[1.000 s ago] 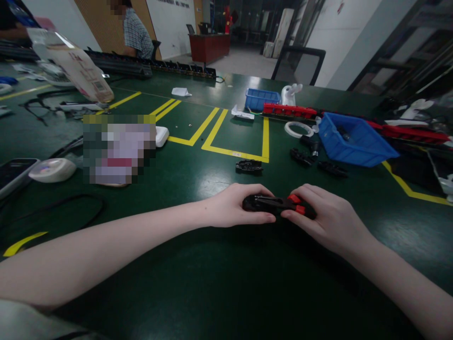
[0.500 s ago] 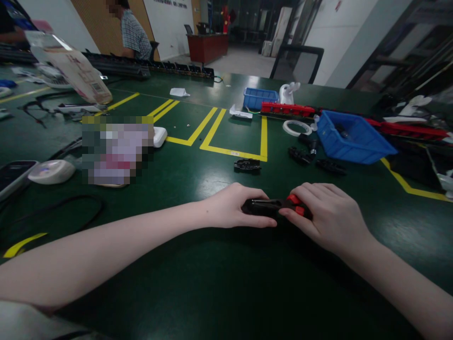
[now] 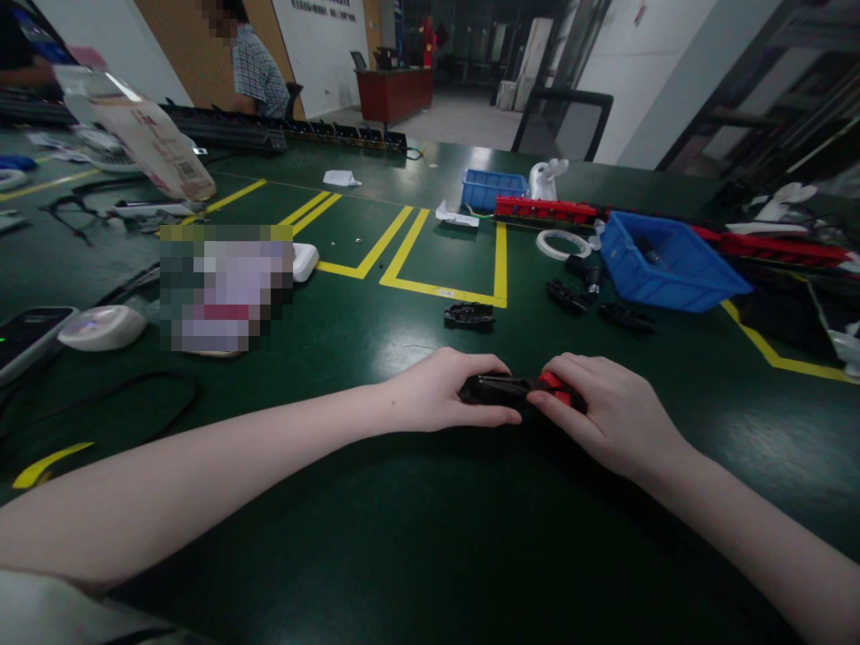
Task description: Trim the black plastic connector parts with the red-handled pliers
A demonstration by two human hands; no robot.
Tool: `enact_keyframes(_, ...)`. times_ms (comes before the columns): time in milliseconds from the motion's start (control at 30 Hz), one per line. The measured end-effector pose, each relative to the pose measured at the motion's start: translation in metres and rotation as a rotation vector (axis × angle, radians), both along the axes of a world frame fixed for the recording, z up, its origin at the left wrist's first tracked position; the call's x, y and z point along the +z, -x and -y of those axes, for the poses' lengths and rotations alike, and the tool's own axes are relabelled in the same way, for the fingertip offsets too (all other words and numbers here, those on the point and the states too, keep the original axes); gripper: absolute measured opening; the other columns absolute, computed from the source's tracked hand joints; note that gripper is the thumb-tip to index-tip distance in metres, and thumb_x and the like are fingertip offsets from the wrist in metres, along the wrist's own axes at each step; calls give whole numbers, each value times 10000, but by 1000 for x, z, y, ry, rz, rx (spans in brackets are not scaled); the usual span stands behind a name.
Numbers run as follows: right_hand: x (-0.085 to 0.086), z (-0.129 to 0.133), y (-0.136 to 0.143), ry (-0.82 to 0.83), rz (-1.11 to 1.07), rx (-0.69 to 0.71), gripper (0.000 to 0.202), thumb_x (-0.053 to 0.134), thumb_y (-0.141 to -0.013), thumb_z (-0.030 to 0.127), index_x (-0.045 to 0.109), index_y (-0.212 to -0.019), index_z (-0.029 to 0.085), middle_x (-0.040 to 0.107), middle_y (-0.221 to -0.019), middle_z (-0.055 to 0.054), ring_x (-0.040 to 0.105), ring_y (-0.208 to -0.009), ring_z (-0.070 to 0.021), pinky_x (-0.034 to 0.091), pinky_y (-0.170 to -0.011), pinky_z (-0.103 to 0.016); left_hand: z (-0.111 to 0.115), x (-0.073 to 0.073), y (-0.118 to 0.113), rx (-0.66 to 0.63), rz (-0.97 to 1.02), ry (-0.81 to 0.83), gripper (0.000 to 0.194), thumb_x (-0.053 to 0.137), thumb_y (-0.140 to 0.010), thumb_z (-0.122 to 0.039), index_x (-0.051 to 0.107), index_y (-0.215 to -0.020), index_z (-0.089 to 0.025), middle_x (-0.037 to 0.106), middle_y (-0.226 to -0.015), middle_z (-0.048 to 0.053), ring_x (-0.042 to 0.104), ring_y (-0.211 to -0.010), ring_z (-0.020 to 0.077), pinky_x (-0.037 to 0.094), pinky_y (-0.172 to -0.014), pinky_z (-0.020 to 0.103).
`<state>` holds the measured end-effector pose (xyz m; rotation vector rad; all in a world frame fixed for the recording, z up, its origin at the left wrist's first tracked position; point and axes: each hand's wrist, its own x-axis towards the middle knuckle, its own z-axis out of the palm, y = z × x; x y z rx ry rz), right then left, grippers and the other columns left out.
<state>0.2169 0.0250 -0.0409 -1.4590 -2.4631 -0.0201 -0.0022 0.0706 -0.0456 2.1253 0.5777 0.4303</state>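
My left hand (image 3: 440, 390) is closed around the left end of a black elongated plastic part (image 3: 501, 389), its thumb and fingers on opposite sides. At the right end, my right hand (image 3: 614, 412) grips a red-and-black piece (image 3: 554, 383) between thumb and fingers. The two pieces meet between my hands, and I cannot tell whether they are joined. Farther off on the green table lies a small black part (image 3: 468, 314). More black parts (image 3: 568, 296) rest beyond my right hand, beside a blue bin (image 3: 678, 282).
A roll of white tape (image 3: 563, 244), a smaller blue bin (image 3: 494, 185) and a long red strip (image 3: 547, 208) lie at the back right. At left are a slanted bottle (image 3: 148, 143), a white mouse-like device (image 3: 100, 328) and cables. A person (image 3: 259, 72) sits across the table.
My right hand has shifted slightly left, toward my left hand, and the red areas between its fingers look smaller. My left hand has hardly moved.
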Motion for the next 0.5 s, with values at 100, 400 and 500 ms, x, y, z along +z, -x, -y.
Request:
enact_keyframes(100,0,0,0,-15,3,13,413,351,-907,517,522,-723,189,574,-670,-35,526,-622,-170,365,-584,-296,0,0,0,-6,-25,2,307,607,-845,-410,607,-1005,-149,632,-767,1,572,-629,120,376,-534,215)
enact_keyframes(400,1,1,0,-4,4,10,434,343,-907,535,521,-724,183,567,-673,-41,518,-620,-174,367,-582,-303,0,-1,0,-4,-9,-32,313,631,-835,-369,574,-1056,-155,652,-873,22,607,-731,142,424,-616,231)
enact_keyframes(500,0,1,0,14,-6,2,427,350,-906,532,526,-731,184,573,-682,-42,521,-630,-174,368,-584,-302,-1,-3,0,-4,-2,-55,332,634,-834,-363,562,-1086,-158,657,-903,30,619,-772,154,439,-653,243)
